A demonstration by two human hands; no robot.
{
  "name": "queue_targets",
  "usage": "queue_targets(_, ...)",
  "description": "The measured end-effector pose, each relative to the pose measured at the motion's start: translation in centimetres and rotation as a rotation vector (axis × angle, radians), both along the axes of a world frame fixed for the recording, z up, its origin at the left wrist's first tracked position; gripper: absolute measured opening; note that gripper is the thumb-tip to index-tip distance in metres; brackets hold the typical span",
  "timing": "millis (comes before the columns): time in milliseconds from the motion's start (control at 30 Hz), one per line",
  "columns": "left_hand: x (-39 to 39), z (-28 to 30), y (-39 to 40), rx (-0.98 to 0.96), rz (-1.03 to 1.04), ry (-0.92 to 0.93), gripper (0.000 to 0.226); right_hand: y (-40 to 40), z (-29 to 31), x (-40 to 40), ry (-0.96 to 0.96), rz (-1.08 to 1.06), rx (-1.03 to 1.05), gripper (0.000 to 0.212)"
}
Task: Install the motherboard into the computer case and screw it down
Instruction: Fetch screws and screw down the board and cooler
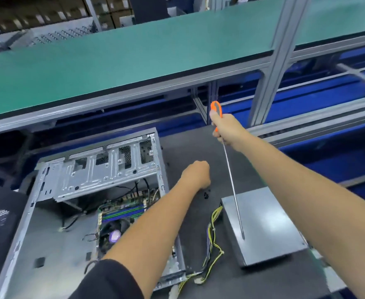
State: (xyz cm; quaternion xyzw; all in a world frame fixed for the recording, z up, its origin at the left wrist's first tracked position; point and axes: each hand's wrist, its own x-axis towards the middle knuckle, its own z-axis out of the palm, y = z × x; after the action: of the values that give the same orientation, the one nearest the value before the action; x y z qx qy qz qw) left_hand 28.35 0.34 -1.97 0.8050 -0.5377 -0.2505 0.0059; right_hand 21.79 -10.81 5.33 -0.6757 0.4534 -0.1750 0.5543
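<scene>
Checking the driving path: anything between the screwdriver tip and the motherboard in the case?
Yes. The screwdriver, gripped by the right hand, has its tip over the grey metal box, outside the case. The left forearm crosses over the case's right wall and part of the motherboard.

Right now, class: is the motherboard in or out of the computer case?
In: the motherboard lies flat inside the open computer case.

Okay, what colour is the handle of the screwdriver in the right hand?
Orange with a grey inset, seen in the head view: the screwdriver handle sticks up from the right hand.
</scene>
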Motion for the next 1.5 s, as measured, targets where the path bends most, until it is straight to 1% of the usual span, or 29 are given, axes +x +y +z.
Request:
queue_targets(100, -0.4, -2.1, -1.6, 0.115, -0.008, -0.007, 0.021, -0.9, -1.7, -0.2, -0.017, 0.020, 0.055, 0.044)
queue_targets(233, -1.0, -3.9, -2.6, 0.155, -0.004, -0.024, 0.030, -1.8, -3.1, -0.4, -0.024, 0.029, 0.094, 0.040)
queue_targets(300, -1.2, -4.5, -2.9, 0.146, 0.002, -0.021, 0.029, -2.3, -3.5, -0.6, -0.020, 0.033, 0.101, 0.039)
queue_targets(367, -1.4, -4.8, -3.1, 0.128, 0.016, 0.000, 0.023, -2.9, -3.5, -0.8, -0.012, 0.050, 0.106, 0.039)
queue_targets(433, -1.5, -4.8, -3.1, 0.120, 0.014, 0.001, 0.023, -3.3, -3.3, -1.0, -0.014, 0.070, 0.107, 0.039)
queue_targets(600, -1.7, -4.4, -2.9, 0.089, -0.030, -0.016, 0.021, -3.6, -2.2, -0.9, 0.018, 0.088, 0.037, 0.040)
queue_targets(700, -1.9, -4.3, -2.6, 0.099, -0.047, -0.001, 0.018, -3.2, -1.2, -0.6, 0.007, 0.085, 0.032, 0.038)
queue_targets(833, -2.3, -3.1, -2.6, 0.069, -0.050, 0.021, 0.022, -2.6, 0.3, -0.4, -0.025, 0.103, 0.026, 0.039)
queue_targets(900, -2.5, -1.8, -2.5, 0.025, -0.064, 0.052, 0.020, -2.4, 1.1, -0.4, -0.038, 0.096, 0.011, 0.041)
queue_targets(967, -2.0, 0.0, -2.3, -0.071, -0.082, 0.120, 0.015, -2.0, 2.1, 0.0, -0.069, 0.071, 0.015, 0.043)
queue_targets(1000, -1.4, 1.2, -1.9, -0.136, -0.076, 0.183, 0.015, -1.7, 2.7, 0.5, -0.091, 0.060, 0.022, 0.044)
queue_targets(1100, 1.7, 5.3, 0.9, -0.374, -0.021, 0.362, 0.010, 0.3, 5.3, 3.4, -0.182, 0.054, 0.040, 0.050)
queue_targets(1167, 4.1, 7.6, 3.9, -0.524, 0.052, 0.544, 0.005, 2.2, 7.2, 6.0, -0.264, 0.033, 0.053, 0.056)
queue_targets(1233, 6.7, 8.9, 7.2, -0.614, 0.130, 0.767, 0.004, 4.2, 8.9, 8.5, -0.336, 0.020, 0.043, 0.056)
queue_targets(1267, 7.9, 9.1, 8.9, -0.634, 0.157, 0.833, 0.004, 5.3, 9.5, 9.7, -0.366, 0.021, 0.031, 0.056)
queue_targets(1333, 10.0, 8.6, 12.2, -0.635, 0.206, 0.888, 0.005, 7.2, 10.4, 11.6, -0.420, 0.023, -0.016, 0.051)
queue_targets(1500, 13.2, 5.4, 19.1, -0.529, 0.337, 0.915, 0.010, 10.8, 11.4, 14.4, -0.519, -0.052, -0.181, 0.036)
